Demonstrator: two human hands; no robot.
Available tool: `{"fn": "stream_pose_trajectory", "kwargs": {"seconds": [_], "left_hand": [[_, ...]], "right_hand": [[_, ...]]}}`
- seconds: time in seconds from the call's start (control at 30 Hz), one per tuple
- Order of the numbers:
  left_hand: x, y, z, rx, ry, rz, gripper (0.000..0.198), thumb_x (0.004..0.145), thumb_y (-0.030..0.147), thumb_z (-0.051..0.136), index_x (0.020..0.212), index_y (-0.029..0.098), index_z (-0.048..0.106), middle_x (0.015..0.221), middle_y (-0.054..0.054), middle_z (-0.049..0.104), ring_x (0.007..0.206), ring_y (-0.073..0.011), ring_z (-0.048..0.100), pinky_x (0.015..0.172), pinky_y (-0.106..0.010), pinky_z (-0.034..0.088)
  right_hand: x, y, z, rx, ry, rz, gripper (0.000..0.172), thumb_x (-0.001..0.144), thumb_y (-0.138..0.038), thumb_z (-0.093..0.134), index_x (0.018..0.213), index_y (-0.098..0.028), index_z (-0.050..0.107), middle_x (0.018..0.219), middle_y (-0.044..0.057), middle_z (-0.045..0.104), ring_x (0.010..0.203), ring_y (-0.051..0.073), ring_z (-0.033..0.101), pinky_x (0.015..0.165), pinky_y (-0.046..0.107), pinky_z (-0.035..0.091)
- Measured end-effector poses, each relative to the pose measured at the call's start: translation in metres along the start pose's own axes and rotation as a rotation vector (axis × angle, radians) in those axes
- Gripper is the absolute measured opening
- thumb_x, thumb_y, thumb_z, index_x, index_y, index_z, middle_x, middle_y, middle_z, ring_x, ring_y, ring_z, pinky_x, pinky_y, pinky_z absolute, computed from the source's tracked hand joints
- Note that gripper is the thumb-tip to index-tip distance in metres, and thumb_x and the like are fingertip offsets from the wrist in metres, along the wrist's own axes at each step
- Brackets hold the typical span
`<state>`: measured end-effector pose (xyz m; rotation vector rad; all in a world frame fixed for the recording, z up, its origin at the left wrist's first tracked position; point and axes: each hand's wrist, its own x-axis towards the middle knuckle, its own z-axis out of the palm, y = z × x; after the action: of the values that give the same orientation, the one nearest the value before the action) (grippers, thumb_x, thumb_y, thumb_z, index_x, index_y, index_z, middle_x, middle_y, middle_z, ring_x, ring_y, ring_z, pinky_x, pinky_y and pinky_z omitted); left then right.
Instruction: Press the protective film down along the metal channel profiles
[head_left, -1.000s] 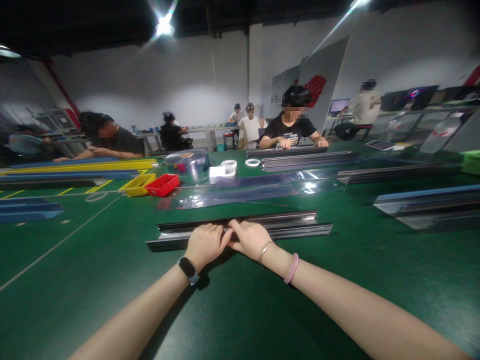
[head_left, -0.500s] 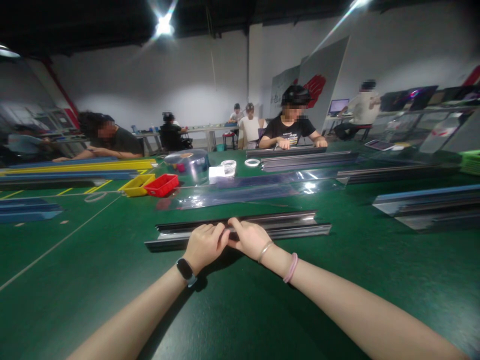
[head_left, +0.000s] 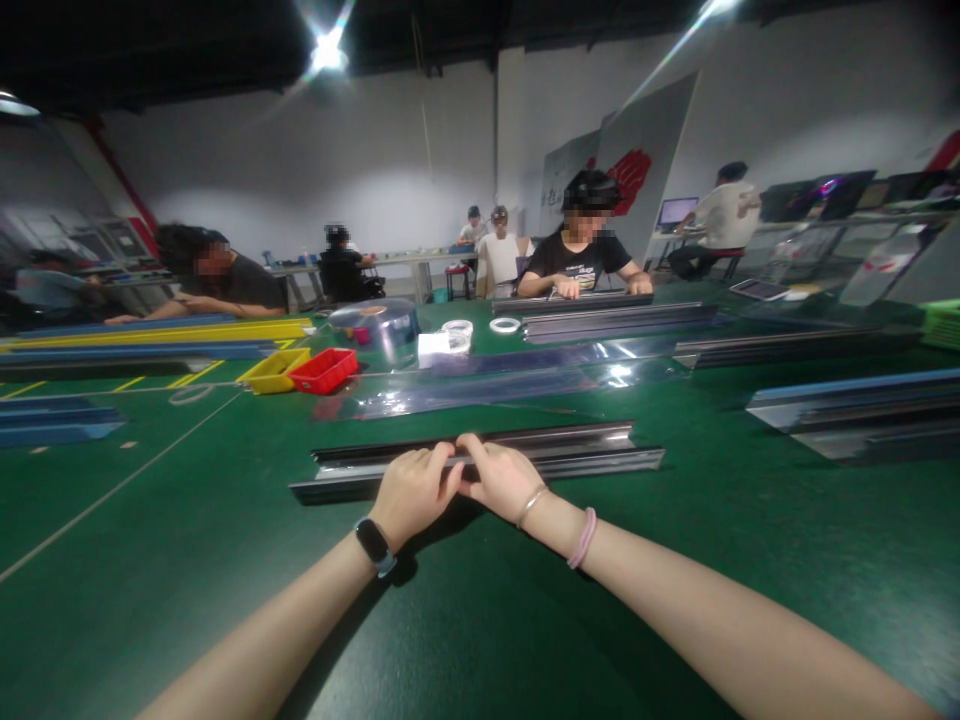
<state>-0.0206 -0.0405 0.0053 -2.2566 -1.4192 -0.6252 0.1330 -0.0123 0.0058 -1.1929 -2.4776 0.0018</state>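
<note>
Two long dark metal profiles (head_left: 585,447) lie side by side across the green table (head_left: 187,560) in front of me. My left hand (head_left: 411,492) and my right hand (head_left: 502,477) rest together at the middle of the nearer profile, fingers curled over its edge and closed on it. The thumbs nearly touch. A black watch sits on my left wrist; a pink band and a thin bracelet circle my right wrist. What lies under the fingers is hidden.
A clear plastic sheet (head_left: 495,385) lies beyond the profiles. Yellow (head_left: 274,370) and red (head_left: 324,369) bins stand at the back left, near tape rolls (head_left: 505,324). More profiles lie right (head_left: 855,410) and left (head_left: 52,418). A person in black (head_left: 581,255) works opposite; others sit behind.
My hands have shifted only slightly on the profile; the fingers stay curled over it. The profiles have not moved.
</note>
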Motion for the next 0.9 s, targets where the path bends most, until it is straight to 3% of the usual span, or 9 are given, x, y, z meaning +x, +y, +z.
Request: {"fn": "stream_pose_trajectory", "kwargs": {"seconds": [0.17, 0.37, 0.5, 0.67, 0.9], "left_hand": [[0.002, 0.001, 0.001, 0.027, -0.064, 0.050, 0.021, 0.083, 0.031, 0.033, 0.086, 0.017, 0.049, 0.066, -0.002, 0.056, 0.061, -0.0150, 0.052, 0.057, -0.027, 0.037], [0.002, -0.004, 0.008, 0.049, -0.069, 0.112, 0.027, 0.083, 0.035, 0.034, 0.086, 0.016, 0.052, 0.072, -0.005, 0.057, 0.066, -0.0158, 0.053, 0.061, -0.028, 0.038], [0.003, -0.004, 0.008, 0.064, -0.088, 0.107, 0.028, 0.083, 0.035, 0.033, 0.080, 0.016, 0.053, 0.069, -0.004, 0.057, 0.065, -0.0159, 0.053, 0.060, -0.028, 0.038], [0.001, -0.002, 0.005, 0.084, -0.066, 0.048, 0.033, 0.082, 0.040, 0.034, 0.069, 0.016, 0.052, 0.064, -0.005, 0.056, 0.063, -0.0158, 0.052, 0.059, -0.027, 0.037], [0.000, -0.003, 0.005, 0.086, -0.033, 0.000, 0.033, 0.080, 0.042, 0.035, 0.066, 0.016, 0.051, 0.061, -0.005, 0.054, 0.061, -0.0165, 0.051, 0.058, -0.028, 0.036]], "right_hand": [[0.001, -0.003, -0.001, -0.081, -0.016, -0.008, 0.040, 0.075, -0.043, 0.042, 0.106, -0.019, 0.035, 0.080, 0.006, 0.058, 0.077, 0.019, 0.055, 0.064, 0.027, 0.038], [0.007, -0.004, -0.002, -0.170, -0.077, -0.061, 0.031, 0.074, -0.030, 0.045, 0.101, -0.018, 0.037, 0.075, 0.004, 0.059, 0.072, 0.018, 0.055, 0.063, 0.026, 0.038], [0.005, -0.003, -0.004, -0.180, -0.060, -0.056, 0.033, 0.075, -0.039, 0.045, 0.100, -0.018, 0.040, 0.079, 0.006, 0.059, 0.075, 0.019, 0.054, 0.062, 0.027, 0.038], [-0.001, 0.004, -0.008, -0.228, -0.041, -0.017, 0.042, 0.074, -0.055, 0.039, 0.082, -0.016, 0.051, 0.082, 0.009, 0.058, 0.079, 0.021, 0.053, 0.066, 0.030, 0.038], [0.003, 0.010, -0.003, -0.227, -0.103, -0.038, 0.045, 0.076, -0.054, 0.035, 0.080, -0.014, 0.056, 0.079, 0.009, 0.059, 0.074, 0.020, 0.055, 0.065, 0.030, 0.039]]}}
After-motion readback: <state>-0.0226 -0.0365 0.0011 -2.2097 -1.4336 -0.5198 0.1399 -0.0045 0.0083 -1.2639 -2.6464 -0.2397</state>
